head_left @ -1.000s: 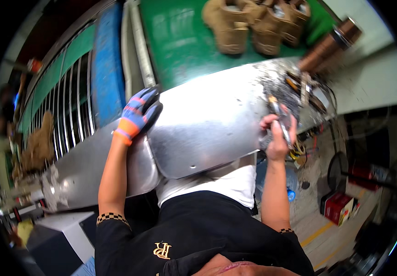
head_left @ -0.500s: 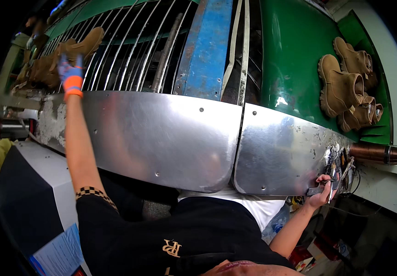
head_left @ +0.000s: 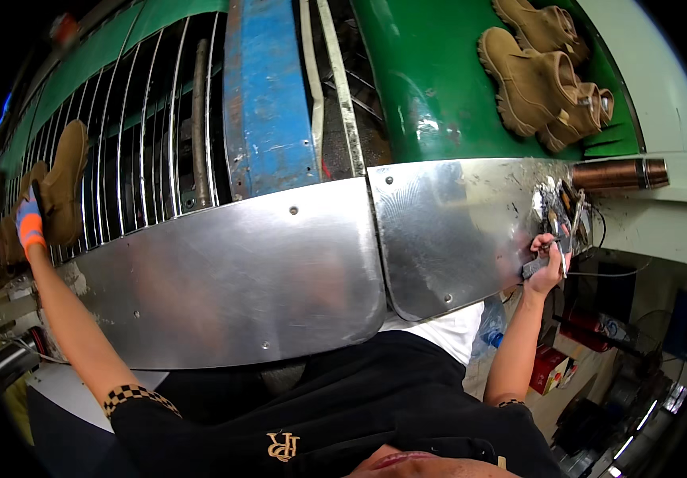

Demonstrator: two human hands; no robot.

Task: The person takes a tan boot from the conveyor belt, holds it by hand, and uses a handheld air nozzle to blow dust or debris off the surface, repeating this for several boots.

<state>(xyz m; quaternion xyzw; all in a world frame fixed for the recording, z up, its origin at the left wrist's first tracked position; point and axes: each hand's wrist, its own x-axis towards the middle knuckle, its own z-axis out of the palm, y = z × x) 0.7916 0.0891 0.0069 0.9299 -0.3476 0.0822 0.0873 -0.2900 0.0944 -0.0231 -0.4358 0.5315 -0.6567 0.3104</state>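
My left hand (head_left: 29,227), in a blue and orange glove, is stretched far out to the left and grips the lower end of a tan boot (head_left: 64,187) lying on a wire rack (head_left: 148,143). Another tan boot sits just behind it at the picture's edge. My right hand (head_left: 550,269) is bare and closed on a small dark grey tool (head_left: 536,266). It rests at the right end of a curved sheet-metal guard (head_left: 240,287), beside a cluster of small metal tools (head_left: 560,209).
A blue belt (head_left: 268,103) runs away from me past the rack. Three tan boots (head_left: 538,76) lie on a green surface (head_left: 423,80) at the upper right. A copper-coloured cylinder (head_left: 618,174) juts out right. Red boxes (head_left: 550,368) stand on the floor below.
My left arm swung from the metal guard far out to the left and reached the boot on the rack. My right hand stayed at the guard's right end with the tool.
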